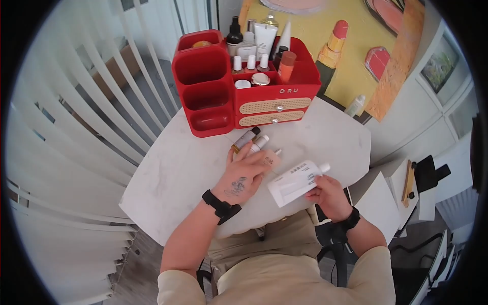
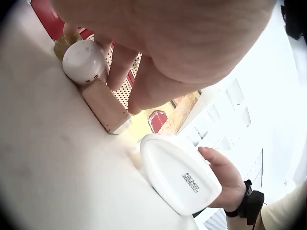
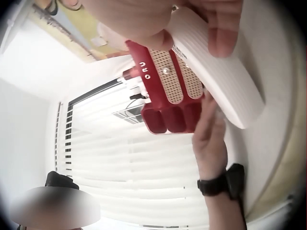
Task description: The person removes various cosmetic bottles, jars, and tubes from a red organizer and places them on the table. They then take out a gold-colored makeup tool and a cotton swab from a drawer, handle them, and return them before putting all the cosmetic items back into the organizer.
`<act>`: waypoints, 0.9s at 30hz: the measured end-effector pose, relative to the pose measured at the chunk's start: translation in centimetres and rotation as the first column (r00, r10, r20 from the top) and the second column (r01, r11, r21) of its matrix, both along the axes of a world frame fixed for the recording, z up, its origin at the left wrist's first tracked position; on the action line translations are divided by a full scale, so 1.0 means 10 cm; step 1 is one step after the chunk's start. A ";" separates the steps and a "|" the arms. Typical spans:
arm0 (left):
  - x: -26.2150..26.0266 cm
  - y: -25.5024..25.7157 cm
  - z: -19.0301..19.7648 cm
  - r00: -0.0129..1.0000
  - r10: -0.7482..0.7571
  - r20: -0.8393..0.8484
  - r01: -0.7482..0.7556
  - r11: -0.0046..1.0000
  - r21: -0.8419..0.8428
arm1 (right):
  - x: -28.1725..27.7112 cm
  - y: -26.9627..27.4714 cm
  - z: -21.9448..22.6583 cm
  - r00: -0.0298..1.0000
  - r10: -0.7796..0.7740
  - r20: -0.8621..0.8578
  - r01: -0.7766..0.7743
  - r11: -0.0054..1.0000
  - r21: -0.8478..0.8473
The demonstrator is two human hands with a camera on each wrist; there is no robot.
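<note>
My right hand (image 1: pixel 330 198) grips a flat white bottle (image 1: pixel 292 185) with printed text, tilted above the table's right front; its cap points right. Ribbing runs along its side in the right wrist view. Beyond my left hand (image 1: pixel 239 180) lie three items side by side: an amber bottle (image 1: pixel 244 141) with a black cap, a small white bottle (image 1: pixel 261 142) and a pinkish flat container (image 1: pixel 271 160). The left fingers reach over them, spread and fairly straight. From the left wrist, the white bottle's round base (image 2: pixel 84 62) and the pinkish container (image 2: pixel 105 105) show under the fingers.
A red organizer (image 1: pixel 203 109) with open compartments and two woven-front drawers (image 1: pixel 274 105) stands at the table's back, holding several bottles and tubes. Behind it leans a yellow painting (image 1: pixel 351 56). A small clear-and-white bottle (image 1: pixel 356 105) stands by the back right edge. Blinds (image 1: pixel 101 101) hang at left.
</note>
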State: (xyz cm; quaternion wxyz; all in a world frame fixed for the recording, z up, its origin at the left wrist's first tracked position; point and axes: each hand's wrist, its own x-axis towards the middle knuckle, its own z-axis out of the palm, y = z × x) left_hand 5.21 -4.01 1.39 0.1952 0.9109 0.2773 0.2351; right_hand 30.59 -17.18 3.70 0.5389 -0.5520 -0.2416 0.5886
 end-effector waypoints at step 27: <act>-0.31 0.25 0.06 0.800 0.499 0.332 -0.347 0.837 -0.423 | -0.14 -0.03 0.09 0.191 -0.137 0.972 -0.567 0.793 0.223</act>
